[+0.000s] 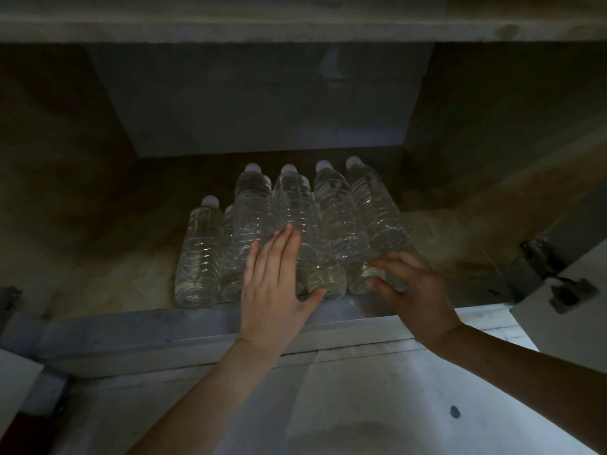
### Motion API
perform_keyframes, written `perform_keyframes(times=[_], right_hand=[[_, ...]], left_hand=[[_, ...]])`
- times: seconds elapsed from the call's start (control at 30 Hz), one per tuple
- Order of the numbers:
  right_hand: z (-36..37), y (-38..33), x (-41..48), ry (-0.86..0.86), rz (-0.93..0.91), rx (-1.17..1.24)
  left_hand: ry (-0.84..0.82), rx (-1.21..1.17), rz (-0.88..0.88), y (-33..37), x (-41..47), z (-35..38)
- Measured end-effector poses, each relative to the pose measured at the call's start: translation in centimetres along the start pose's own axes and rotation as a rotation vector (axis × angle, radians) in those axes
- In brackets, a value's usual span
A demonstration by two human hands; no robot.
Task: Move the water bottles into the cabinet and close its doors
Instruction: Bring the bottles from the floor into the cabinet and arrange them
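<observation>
Inside the open cabinet (98, 192), a row of clear water bottles (295, 224) with white caps stands on the cabinet floor (115, 284), bases near the front edge, caps toward the dark back wall. Long axes upright, though the wide lens makes them seem to lean away. Shoulder to shoulder, touching; the leftmost bottle (198, 251) looks shorter or set lower, and behind it perhaps one more, too dim to tell.

Left hand (276, 284) flat and open, fingers together, palm laid on the front of the middle bottles, thumb spread toward a bottle base — pressing, not gripping. Right hand (414, 287) curled around the lower part of the rightmost bottle (377, 218), fingers closed on its base, grip blurred but clamped as far as can be seen.

Decisive relation: rightmost bottle directly ahead of the right hand and already in it, so the right hand is the nearer one for seating this bottle deeper; direction of push is straight back, across the upright axis, low on the body to avoid tipping. Left hand well placed to steady the neighbours.

Bottles seemingly all in. Doors not yet shut — a hinge (545, 267) and part of the right door (565, 316) visible at right, swung open.
</observation>
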State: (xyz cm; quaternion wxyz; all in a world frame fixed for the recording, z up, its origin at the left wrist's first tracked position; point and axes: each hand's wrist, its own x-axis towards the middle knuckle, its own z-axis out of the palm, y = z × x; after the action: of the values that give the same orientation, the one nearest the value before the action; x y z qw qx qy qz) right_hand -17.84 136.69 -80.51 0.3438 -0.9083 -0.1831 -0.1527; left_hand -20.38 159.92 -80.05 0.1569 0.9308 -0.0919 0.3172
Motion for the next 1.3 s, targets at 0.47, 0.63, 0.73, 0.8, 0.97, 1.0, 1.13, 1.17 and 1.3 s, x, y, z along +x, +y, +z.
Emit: perform_keyframes(times=[0.47,0.63,0.73,0.8,0.97,1.0,1.13,1.17,1.3], right_hand=[[0.1,0.2,-0.1,0.004,0.005,-0.006],[0.0,0.1,0.1,0.000,0.009,-0.015],[0.2,0.2,0.2,0.013,-0.006,-0.036],[0.2,0.1,0.2,0.034,-0.009,-0.040],[-0.1,-0.3,0.2,0.046,-0.062,-0.074],[-0.1,-0.3,0.2,0.044,-0.068,-0.083],[-0.7,-0.6,0.3,0.026,-0.075,-0.084],[-1.0,-0.9,0.3,0.030,-0.090,-0.079],[-3.3,-2.5,0.6,0.107,-0.098,-0.012]], left_hand=[[0.040,-0.028,-0.021,0.1,0.1,0.5],[0.048,-0.027,-0.031,0.2,0.1,0.6],[0.051,-0.027,-0.030,0.3,0.1,0.7],[0.047,-0.023,-0.029,0.3,0.1,0.6],[0.032,-0.032,-0.032,0.4,0.3,0.3],[0.026,-0.034,-0.033,0.5,0.3,0.2],[0.020,-0.020,-0.038,0.7,0.1,-0.2],[0.024,-0.018,-0.029,0.9,0.2,-0.4],[0.008,-0.017,0.039,1.9,1.5,-1.5]])
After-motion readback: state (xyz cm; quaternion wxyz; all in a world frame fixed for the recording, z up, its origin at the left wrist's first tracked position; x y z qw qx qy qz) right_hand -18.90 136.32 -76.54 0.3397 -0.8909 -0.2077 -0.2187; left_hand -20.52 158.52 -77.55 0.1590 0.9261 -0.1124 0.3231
